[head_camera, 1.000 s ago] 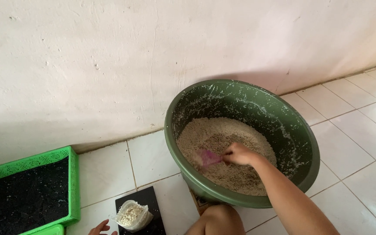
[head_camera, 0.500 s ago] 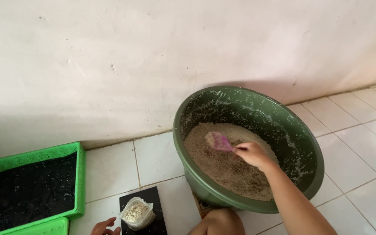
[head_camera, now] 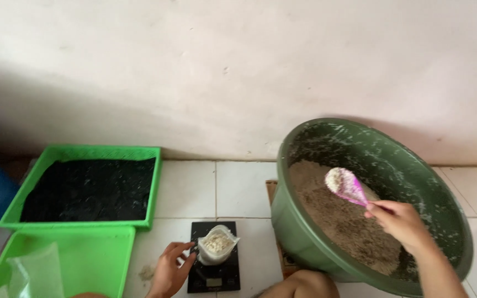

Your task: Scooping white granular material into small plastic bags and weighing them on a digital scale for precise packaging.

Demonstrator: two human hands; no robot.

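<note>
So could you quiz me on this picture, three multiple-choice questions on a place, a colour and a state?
1. Where does the small bag stand?
A on the black scale
B in the basin
C in a tray

2. What colour is the spoon?
A blue
B pink
C yellow

3. What state is the spoon in?
A empty
B loaded
C broken

Answers:
1 A, the bag sits on the scale, the left hand at it.
2 B, the right hand holds it over the green basin.
3 B, a pale heap tops its bowl.
</note>
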